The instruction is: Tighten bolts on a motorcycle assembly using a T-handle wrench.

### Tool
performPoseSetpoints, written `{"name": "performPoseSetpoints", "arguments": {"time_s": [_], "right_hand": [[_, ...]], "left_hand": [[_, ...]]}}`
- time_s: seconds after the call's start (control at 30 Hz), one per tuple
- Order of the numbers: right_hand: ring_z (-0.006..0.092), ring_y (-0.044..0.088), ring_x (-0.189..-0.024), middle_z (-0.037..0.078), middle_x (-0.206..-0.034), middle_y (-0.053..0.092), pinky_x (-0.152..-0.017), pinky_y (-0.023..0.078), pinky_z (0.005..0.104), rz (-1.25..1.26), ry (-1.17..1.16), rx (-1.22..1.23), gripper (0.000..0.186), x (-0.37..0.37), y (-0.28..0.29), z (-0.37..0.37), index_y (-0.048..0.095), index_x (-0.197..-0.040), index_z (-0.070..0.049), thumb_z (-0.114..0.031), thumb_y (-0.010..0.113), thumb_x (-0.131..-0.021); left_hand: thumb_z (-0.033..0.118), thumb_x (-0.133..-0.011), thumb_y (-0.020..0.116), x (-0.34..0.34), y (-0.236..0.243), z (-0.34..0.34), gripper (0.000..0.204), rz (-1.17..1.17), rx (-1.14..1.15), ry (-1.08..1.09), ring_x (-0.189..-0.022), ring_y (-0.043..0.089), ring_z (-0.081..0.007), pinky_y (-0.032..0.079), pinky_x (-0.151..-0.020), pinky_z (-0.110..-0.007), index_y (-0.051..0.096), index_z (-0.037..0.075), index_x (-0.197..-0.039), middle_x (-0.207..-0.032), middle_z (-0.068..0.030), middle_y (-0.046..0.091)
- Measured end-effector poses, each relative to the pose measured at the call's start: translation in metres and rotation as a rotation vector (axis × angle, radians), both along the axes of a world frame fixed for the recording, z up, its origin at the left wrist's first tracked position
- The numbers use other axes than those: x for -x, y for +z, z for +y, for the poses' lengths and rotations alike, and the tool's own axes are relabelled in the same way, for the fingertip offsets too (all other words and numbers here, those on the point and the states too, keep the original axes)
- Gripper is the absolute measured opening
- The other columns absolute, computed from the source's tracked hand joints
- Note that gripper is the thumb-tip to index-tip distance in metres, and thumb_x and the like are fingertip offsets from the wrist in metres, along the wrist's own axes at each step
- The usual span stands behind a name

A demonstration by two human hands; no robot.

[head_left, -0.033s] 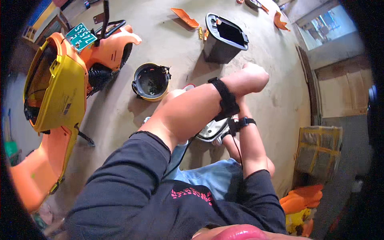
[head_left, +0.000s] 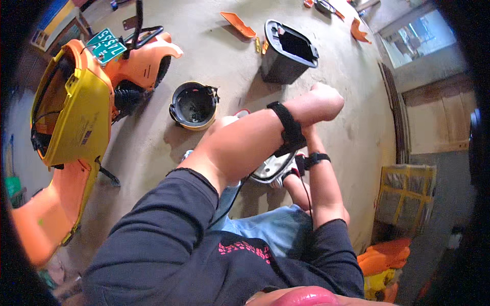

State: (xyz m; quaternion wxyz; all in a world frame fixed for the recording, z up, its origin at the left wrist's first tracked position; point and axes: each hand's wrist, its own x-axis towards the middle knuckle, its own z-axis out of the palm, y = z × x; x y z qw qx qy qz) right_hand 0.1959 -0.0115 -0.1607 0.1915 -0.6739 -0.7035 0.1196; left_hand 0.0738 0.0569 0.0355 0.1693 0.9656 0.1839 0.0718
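Observation:
My left hand [head_left: 326,103] is closed in a fist, its back toward me and its fingers turned away. Whatever it may hold is hidden. My left forearm crosses in front of my body, a black strap near the wrist. Behind that wrist, my right hand [head_left: 308,133] is almost wholly covered, so its fingers do not show. Below the crossed forearms, between my legs, is a pale grey shell-like piece with a dark rim [head_left: 270,168], partly hidden by my left arm.
A yellow helmet [head_left: 194,105] lies upturned on the floor. Beyond my hands stands a black bin [head_left: 286,66], with an orange panel [head_left: 238,24] nearby. An orange and yellow scooter [head_left: 76,117] fills the left side. A taped carton [head_left: 406,196] stands at right.
My right forearm has shifted slightly downward, and a little more of the pale piece's right side shows. My left fist has hardly moved.

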Motion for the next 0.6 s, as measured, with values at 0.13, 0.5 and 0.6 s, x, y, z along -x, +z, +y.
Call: {"name": "performPoseSetpoints", "arguments": {"time_s": [0.13, 0.5, 0.6], "right_hand": [[0.0209, 0.031, -0.128, 0.014, -0.132, 0.043, -0.108, 0.022, 0.0350, 0.074, 0.148, 0.216, 0.052, -0.024, 0.028, 0.001, 0.043, -0.127, -0.003, -0.031, 0.059, -0.087], [0.0203, 0.032, -0.128, 0.013, -0.131, 0.044, -0.107, 0.022, 0.0350, -0.160, -0.060, 0.372, 0.051, -0.037, 0.032, 0.016, 0.044, -0.126, -0.004, -0.033, 0.059, -0.086], [0.0204, 0.032, -0.128, 0.013, -0.131, 0.045, -0.107, 0.023, 0.0351, -0.167, -0.127, 0.391, 0.051, -0.042, 0.031, 0.021, 0.044, -0.126, -0.004, -0.033, 0.059, -0.086]], "left_hand": [[0.010, -0.068, 0.062, -0.001, -0.004, 0.002, 0.017, -0.010, -0.041, -0.034, -0.077, 0.067, -0.0302, 0.053, -0.066, -0.041, 0.070, 0.004, -0.081, -0.083, -0.0155, 0.068], [0.015, -0.073, 0.063, -0.008, 0.001, -0.007, 0.018, 0.084, -0.070, -0.057, -0.084, 0.068, -0.0246, 0.054, -0.066, -0.036, 0.071, 0.008, -0.089, -0.093, -0.0098, 0.069], [0.014, -0.075, 0.062, -0.008, 0.007, -0.009, 0.018, 0.111, -0.040, -0.080, -0.087, 0.067, -0.0248, 0.054, -0.070, -0.036, 0.071, 0.009, -0.090, -0.095, -0.0101, 0.068]]}}
